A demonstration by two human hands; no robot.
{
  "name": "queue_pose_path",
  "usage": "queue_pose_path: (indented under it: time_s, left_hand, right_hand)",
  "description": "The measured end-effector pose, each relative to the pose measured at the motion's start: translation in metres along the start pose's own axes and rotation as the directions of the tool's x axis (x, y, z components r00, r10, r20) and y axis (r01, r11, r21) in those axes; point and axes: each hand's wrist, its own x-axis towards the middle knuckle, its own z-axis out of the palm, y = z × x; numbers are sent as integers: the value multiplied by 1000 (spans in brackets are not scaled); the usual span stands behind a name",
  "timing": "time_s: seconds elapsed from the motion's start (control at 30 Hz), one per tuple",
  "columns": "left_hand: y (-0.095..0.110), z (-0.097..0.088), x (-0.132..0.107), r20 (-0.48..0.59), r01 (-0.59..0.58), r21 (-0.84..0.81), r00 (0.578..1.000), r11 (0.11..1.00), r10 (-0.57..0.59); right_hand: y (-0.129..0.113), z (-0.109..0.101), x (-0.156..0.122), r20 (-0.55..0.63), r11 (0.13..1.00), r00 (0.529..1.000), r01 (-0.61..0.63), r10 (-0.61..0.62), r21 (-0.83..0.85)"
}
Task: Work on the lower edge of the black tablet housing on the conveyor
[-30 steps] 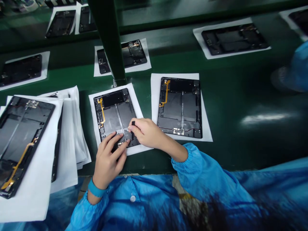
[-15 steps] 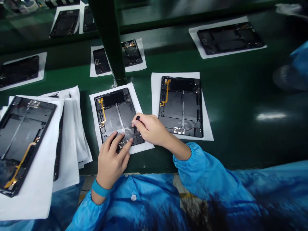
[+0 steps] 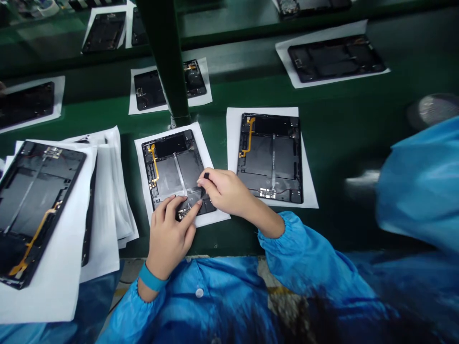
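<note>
An opened tablet shell point(image 3: 165, 169) lies on a white sheet point(image 3: 206, 148) in front of me, with an orange ribbon cable on its left side and a pale strip down the middle. My left hand point(image 3: 170, 236) rests with spread fingers on its lower end, fingertips around a small circuit board point(image 3: 184, 213). Pinched in my right hand point(image 3: 227, 191) is a slim black pointed tool point(image 3: 206, 176); its tip points down at the shell's lower right, close to my left index finger. Whether the tip touches cannot be seen clearly.
A second tablet shell point(image 3: 258, 165) lies just right. At left, another shell point(image 3: 34, 200) tops a stack of white sheets point(image 3: 113, 191). A green post point(image 3: 161, 52) rises behind my work. More shells point(image 3: 335, 57) lie farther back. A co-worker's blue sleeve point(image 3: 419, 186) reaches in from the right.
The co-worker's blue sleeve has come farther in at right. Shells at the back have shifted slightly left. My hands stay almost in place, the tool still in my right.
</note>
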Motion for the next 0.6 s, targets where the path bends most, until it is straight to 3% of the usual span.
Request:
queue_pose_path:
  time_s: [0.2, 0.43, 0.6]
  left_hand:
    - [0, 0, 1, 17, 6, 17, 1000, 1000, -7]
    - [0, 0, 1, 8, 4, 33, 1000, 999, -4]
    - [1, 2, 0, 13, 14, 48, 1000, 999, -15]
  right_hand:
    - [0, 0, -1, 25, 994, 999, 32, -29, -104]
    - [3, -3, -1, -11, 997, 1000, 24, -25, -73]
    - [3, -4, 0, 45, 995, 999, 30, -26, -93]
